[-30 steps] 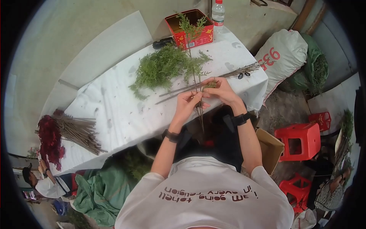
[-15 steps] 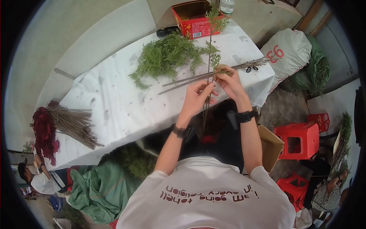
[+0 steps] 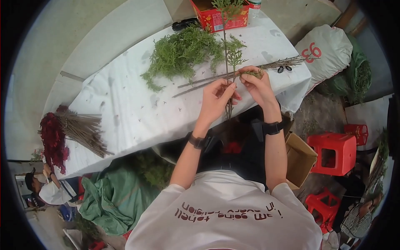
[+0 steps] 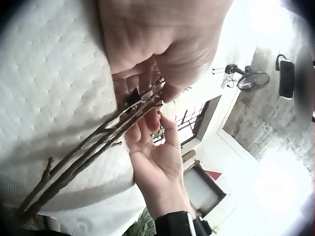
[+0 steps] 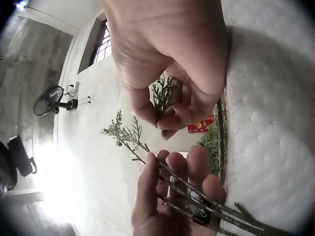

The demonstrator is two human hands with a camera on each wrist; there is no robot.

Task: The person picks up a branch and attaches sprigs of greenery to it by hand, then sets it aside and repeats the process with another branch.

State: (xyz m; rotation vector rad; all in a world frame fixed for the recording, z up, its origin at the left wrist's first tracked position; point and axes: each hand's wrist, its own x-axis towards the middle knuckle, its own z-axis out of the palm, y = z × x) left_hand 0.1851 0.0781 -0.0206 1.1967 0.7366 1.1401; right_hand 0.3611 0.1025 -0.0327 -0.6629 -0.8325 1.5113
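Note:
Several thin brown woody stems (image 4: 81,160) are gripped between the thumb and curled fingers of my left hand (image 3: 214,101), close over the table's front edge. Green leaves (image 3: 227,10) top the tallest stem, and a smaller leafy shoot (image 3: 236,58) rises beside it. A small black tag (image 5: 199,210) with pale lettering shows against the left fingers in the right wrist view. Just to the right, my right hand (image 3: 260,89) pinches a short green sprig (image 5: 161,96); its fingertips are close to the left thumb but apart from it.
A heap of cut greenery (image 3: 179,54) lies on the white-covered table (image 3: 137,108), near a red tin (image 3: 216,21). Bare stems (image 3: 277,64) and two black oval tags (image 3: 281,69) lie on the right. Dark red bunches (image 3: 53,143) lie far left. Red stools (image 3: 333,154) stand at right.
The head view has shifted, so the table sits further up and right in it. My right hand has drawn slightly away from the left, keeping the sprig; the left still holds the stems.

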